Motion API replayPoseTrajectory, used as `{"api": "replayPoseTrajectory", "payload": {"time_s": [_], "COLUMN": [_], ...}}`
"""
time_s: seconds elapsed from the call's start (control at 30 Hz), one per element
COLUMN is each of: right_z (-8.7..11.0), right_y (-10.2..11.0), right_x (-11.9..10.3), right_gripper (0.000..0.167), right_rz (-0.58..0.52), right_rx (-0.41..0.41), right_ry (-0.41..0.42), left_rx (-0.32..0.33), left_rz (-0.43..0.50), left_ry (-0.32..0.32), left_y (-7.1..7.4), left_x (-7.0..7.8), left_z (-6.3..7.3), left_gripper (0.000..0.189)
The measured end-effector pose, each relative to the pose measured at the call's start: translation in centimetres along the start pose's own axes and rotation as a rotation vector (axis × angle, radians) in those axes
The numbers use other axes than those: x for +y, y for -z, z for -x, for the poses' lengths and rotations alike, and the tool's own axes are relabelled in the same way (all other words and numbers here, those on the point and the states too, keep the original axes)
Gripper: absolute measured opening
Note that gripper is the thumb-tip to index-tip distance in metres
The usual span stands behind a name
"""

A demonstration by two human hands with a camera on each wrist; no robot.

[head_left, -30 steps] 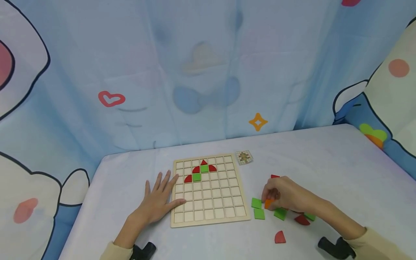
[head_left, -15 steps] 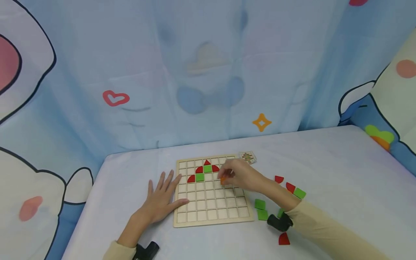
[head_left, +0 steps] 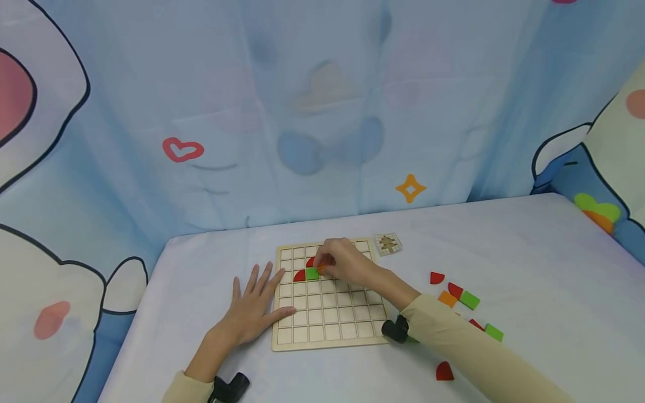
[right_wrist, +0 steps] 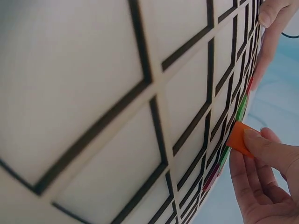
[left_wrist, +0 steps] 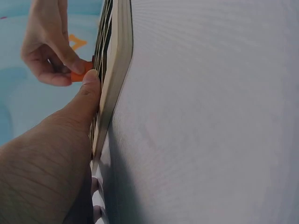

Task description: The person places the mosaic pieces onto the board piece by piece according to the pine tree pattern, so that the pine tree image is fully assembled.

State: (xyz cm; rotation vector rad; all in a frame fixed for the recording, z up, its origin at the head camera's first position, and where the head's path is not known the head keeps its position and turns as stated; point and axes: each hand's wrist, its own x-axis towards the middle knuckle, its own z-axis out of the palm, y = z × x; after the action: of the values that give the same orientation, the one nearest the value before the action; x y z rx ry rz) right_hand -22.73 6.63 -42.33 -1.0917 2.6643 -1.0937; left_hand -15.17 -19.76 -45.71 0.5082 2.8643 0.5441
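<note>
My right hand (head_left: 347, 262) pinches an orange square tile (right_wrist: 242, 138) between thumb and fingers, tilted, with its lower edge right at the grid. The wooden grid board (head_left: 314, 331) lies flat on the table. Beside the orange tile sits a green square tile (head_left: 312, 273) in a cell, with a red quarter-round tile (head_left: 299, 275) to its left. Another red tile (head_left: 310, 261) shows above; the right hand hides the other upper pieces. My left hand (head_left: 254, 310) rests with spread fingers at the board's left edge, its thumb on the frame.
A small pattern card (head_left: 388, 244) lies past the board's back right corner. Right of the board are loose tiles: an orange square (head_left: 447, 299), green squares (head_left: 469, 300) and red quarter-rounds (head_left: 444, 371). The right sleeve (head_left: 453, 330) covers part of them. A printed curtain (head_left: 227, 184) hangs behind the table.
My right hand has picked the orange tile from the loose pieces and carried it left over the board to the cell beside the green tile. The left hand keeps its place.
</note>
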Motion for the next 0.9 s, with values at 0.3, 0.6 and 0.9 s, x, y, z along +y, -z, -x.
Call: {"api": "replayPoseTrajectory", "payload": {"time_s": [0.3, 0.6, 0.9], "right_z": [-0.05, 0.29, -0.17], "right_y": [0.15, 0.31, 0.36], "right_x": [-0.09, 0.25, -0.19], "right_gripper": [0.008, 0.009, 0.013], "right_rz": [0.011, 0.008, 0.112], "right_rx": [-0.008, 0.004, -0.05], "right_ry": [-0.023, -0.033, -0.005], "left_rx": [-0.002, -0.002, -0.005], "left_rz": [-0.003, -0.014, -0.015], "left_ry": [0.0, 0.001, 0.0], "left_y": [-0.13, 0.0, 0.09], "left_x": [-0.11, -0.03, 0.02], "left_z": [-0.08, -0.07, -0.01], "left_gripper": [0.088, 0.088, 0.088]}}
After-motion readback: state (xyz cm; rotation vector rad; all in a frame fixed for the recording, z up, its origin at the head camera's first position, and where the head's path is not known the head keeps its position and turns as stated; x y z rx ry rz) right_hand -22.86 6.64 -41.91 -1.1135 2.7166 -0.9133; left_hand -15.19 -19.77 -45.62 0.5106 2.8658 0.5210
